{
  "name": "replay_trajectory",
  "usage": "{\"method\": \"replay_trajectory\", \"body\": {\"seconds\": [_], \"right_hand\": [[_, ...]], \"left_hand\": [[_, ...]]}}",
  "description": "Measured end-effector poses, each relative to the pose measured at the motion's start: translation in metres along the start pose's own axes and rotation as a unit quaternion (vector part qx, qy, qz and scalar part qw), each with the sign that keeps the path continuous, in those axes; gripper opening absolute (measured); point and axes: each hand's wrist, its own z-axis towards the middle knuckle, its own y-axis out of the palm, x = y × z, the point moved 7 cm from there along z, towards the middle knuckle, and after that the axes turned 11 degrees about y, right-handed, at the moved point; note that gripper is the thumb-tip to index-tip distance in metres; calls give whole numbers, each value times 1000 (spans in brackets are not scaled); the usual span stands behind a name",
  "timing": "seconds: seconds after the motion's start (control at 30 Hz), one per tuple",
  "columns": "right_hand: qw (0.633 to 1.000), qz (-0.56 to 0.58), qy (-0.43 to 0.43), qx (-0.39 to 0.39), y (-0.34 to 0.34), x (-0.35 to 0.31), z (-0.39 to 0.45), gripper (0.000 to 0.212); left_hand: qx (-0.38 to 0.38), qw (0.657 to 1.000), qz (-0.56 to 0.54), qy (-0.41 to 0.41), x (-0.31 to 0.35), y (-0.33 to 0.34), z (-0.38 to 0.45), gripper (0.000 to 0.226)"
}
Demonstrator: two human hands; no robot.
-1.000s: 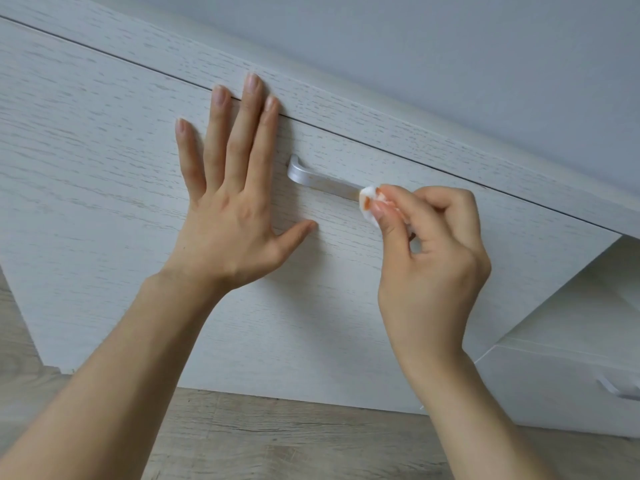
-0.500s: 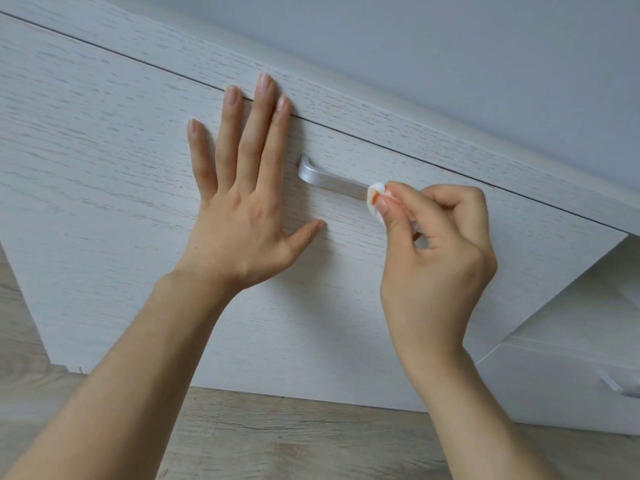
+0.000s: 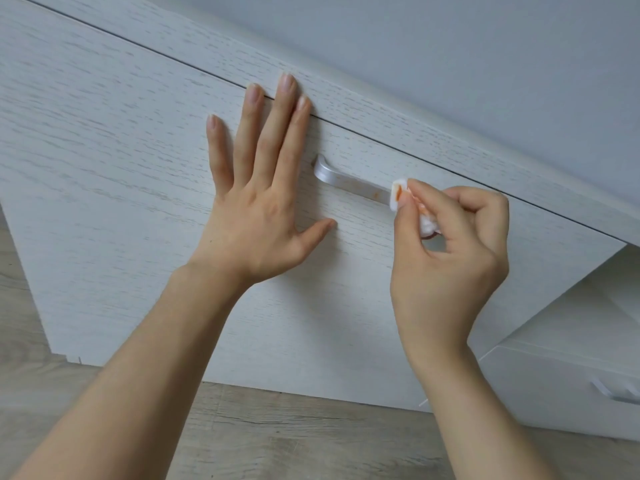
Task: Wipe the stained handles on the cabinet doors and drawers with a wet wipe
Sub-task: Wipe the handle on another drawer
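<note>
A room in a home, seen close to the floor. Whitewashed wood-grain cabinet furniture (image 3: 104,168) with a brushed silver pull handle (image 3: 349,183) stands on grey wood-look flooring (image 3: 294,438) against a plain pale grey wall (image 3: 450,57). A second, lower white unit (image 3: 561,382) sits beside it.

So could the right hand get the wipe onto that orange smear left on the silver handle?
Probably yes. The right hand pinches the wipe against the handle, beside the smear. The bar between them is bare, and the left hand lies flat on the drawer front, clear of it.
</note>
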Motion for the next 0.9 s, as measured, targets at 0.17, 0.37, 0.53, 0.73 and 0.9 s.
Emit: {"method": "replay_trajectory", "body": {"seconds": [0.17, 0.37, 0.53, 0.73, 0.9], "right_hand": [[994, -38, -101, -35, 6, -5, -4, 12], [997, -36, -59, -14, 5, -2, -4, 9], [996, -15, -73, -42, 13, -17, -22, 10], [1000, 12, -23, 17, 4, -10, -28, 16], [1000, -12, 6, -9, 11, -9, -15, 14]], "left_hand": [[7, 1000, 1, 2, -1, 0, 0, 98], [16, 1000, -2, 0, -1, 0, -1, 97], [19, 1000, -5, -3, -2, 0, -1, 96], [13, 1000, -4, 6, -3, 0, -2, 100], [15, 1000, -1, 0, -3, 0, -3, 102]]}}
